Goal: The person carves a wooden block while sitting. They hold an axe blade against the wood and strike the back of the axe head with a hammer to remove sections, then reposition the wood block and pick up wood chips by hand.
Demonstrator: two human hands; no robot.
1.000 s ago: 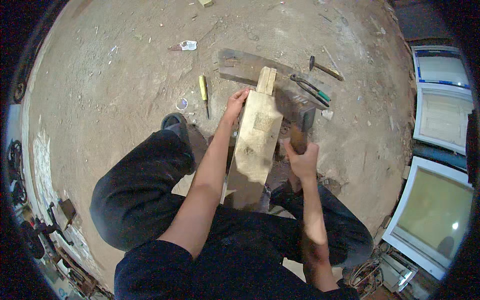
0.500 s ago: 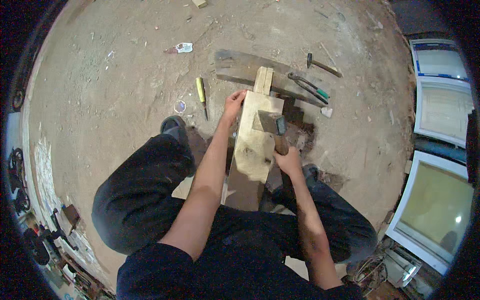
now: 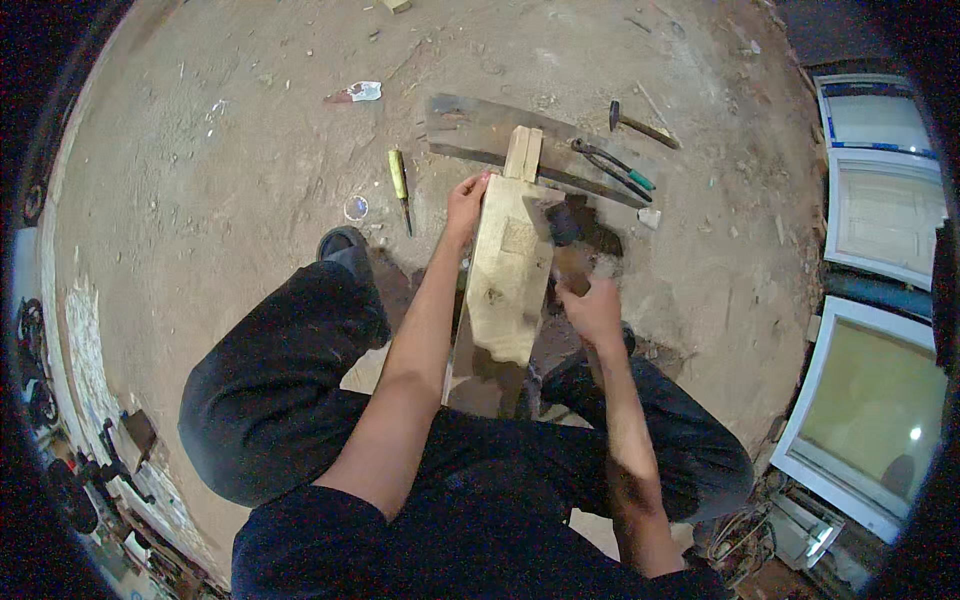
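Dirt floor (image 3: 230, 150), packed and littered with chips, carries everything. Largest item on it is the pale wooden board (image 3: 508, 270), lying lengthwise between the person's knees, its narrow tenon end resting on a dark plank (image 3: 480, 125) beyond. Left hand (image 3: 466, 200) sits at the board's far left corner, fingers curled over the edge and pressing it down. Right hand (image 3: 592, 312), just right of the board, is wrapped closed around the handle of a mallet (image 3: 563, 228), whose blurred dark head is over the board's right edge. Left of the board lies a yellow-handled chisel (image 3: 399, 180); beyond it to the right, pliers (image 3: 612, 168) and a small hammer (image 3: 640, 124). Risk: the bracing fingers are near the strike zone; a glancing blow could hit them or kick the board sideways.
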